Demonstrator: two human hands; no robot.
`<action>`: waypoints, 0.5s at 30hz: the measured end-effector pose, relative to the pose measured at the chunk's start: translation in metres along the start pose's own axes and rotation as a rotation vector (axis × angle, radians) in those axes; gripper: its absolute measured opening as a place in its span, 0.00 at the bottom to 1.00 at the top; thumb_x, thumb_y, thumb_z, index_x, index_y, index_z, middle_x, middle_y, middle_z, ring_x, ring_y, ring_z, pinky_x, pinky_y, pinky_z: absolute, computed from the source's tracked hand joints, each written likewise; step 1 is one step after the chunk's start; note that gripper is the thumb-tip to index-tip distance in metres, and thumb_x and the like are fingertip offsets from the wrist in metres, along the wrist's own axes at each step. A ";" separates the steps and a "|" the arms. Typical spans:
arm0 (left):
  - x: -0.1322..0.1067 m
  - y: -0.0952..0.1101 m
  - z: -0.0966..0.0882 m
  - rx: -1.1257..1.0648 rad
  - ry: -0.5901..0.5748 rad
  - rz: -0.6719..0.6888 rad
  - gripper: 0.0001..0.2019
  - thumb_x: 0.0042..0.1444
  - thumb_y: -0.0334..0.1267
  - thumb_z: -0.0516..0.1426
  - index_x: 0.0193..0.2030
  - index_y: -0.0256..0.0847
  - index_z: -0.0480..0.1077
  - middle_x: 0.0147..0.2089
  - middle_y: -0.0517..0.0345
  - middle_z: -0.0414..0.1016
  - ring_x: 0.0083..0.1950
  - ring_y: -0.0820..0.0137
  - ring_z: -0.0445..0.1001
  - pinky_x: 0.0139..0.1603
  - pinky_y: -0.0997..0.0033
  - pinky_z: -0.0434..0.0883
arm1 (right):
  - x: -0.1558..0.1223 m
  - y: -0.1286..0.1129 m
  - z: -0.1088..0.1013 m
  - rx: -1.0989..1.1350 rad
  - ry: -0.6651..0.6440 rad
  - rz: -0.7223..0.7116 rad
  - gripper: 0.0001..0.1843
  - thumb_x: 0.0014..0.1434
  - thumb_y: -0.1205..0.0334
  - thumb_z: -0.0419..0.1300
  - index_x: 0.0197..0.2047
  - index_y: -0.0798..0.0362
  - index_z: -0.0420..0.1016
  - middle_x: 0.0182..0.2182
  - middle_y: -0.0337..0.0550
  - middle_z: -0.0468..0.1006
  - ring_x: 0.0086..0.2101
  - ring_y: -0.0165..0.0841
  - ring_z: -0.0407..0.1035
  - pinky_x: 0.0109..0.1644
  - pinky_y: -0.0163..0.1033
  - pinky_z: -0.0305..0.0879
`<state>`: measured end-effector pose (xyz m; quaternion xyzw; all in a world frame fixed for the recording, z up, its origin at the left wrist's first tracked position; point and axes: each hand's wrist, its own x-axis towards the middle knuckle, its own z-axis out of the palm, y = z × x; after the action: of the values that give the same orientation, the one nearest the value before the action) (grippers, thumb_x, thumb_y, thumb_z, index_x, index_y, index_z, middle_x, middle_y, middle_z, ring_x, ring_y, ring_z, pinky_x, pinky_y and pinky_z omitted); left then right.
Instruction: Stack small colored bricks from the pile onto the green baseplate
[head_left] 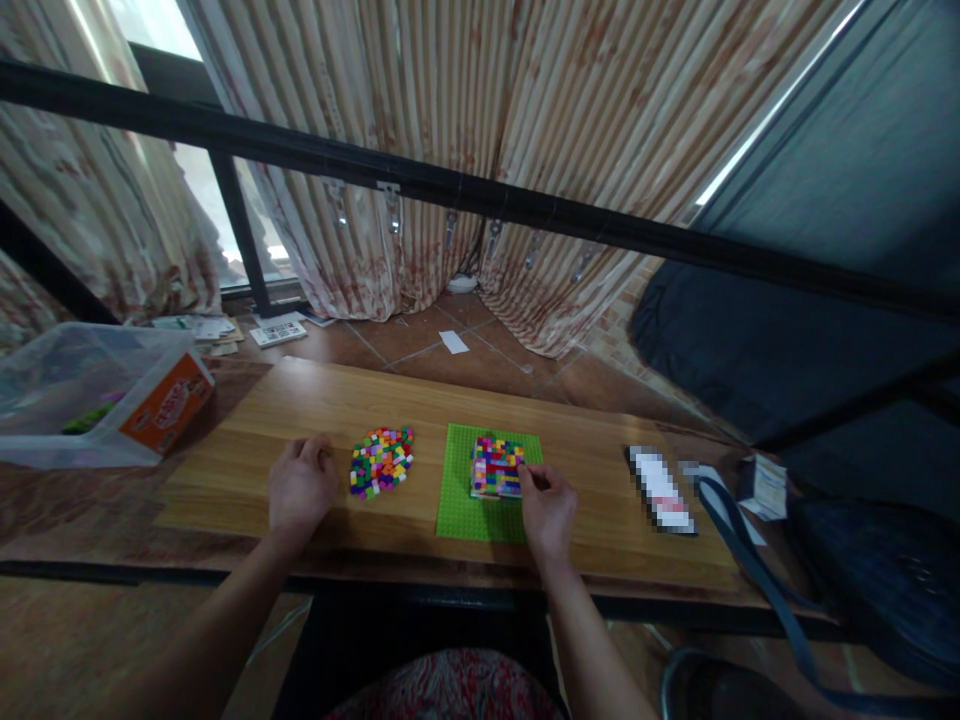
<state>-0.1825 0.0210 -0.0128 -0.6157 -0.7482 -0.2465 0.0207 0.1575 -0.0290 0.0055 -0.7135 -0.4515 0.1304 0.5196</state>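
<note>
Your baseplate (pixel 454 500): bright green. Your brick block (pixel 496 466) and loose bricks (pixel 381 463): multicoloured. Your bench (pixel 600 540): brown, wood-grained. Your curtains (pixel 420 100): beige, reddish-blotched.

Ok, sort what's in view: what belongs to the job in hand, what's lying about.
Job, apparently:
flat green studded baseplate
multicoloured rectangular brick build
loose multicoloured plastic bricks
perhaps the orange-labelled clear plastic bin

Probably lying about:
white rectangular paper on floor
dark fabric bag

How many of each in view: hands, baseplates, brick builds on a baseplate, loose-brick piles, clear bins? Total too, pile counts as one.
Hands (left hand, right hand): 2
Green baseplate: 1
Brick build: 1
Loose-brick pile: 1
Clear bin: 1
Total: 6
</note>
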 end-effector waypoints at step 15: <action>-0.001 0.002 -0.001 -0.019 0.015 -0.003 0.17 0.60 0.34 0.47 0.47 0.37 0.76 0.45 0.44 0.76 0.45 0.59 0.75 0.48 0.61 0.71 | -0.009 0.005 0.001 0.103 -0.031 -0.031 0.24 0.57 0.41 0.60 0.34 0.55 0.80 0.32 0.52 0.83 0.33 0.39 0.75 0.41 0.42 0.69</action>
<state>-0.1808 0.0195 -0.0116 -0.6128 -0.7465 -0.2583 0.0199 0.1547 -0.0356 -0.0014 -0.6766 -0.4631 0.1562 0.5507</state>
